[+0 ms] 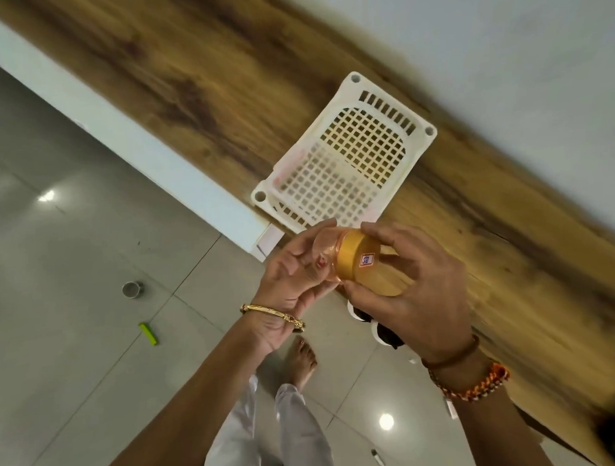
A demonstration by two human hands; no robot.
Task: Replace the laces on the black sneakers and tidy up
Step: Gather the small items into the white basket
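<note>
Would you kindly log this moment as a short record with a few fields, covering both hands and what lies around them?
left hand: left hand holds the clear body of a small jar
right hand: right hand grips the jar's gold lid
lid mark: small white sticker, writing unreadable
surface: wooden tabletop
on the tabletop: white lattice basket
on the floor: green stick-shaped item and small metal cup
sneakers: not clearly identifiable

White basket [345,160] alone on wooden tabletop [193,82]
</note>
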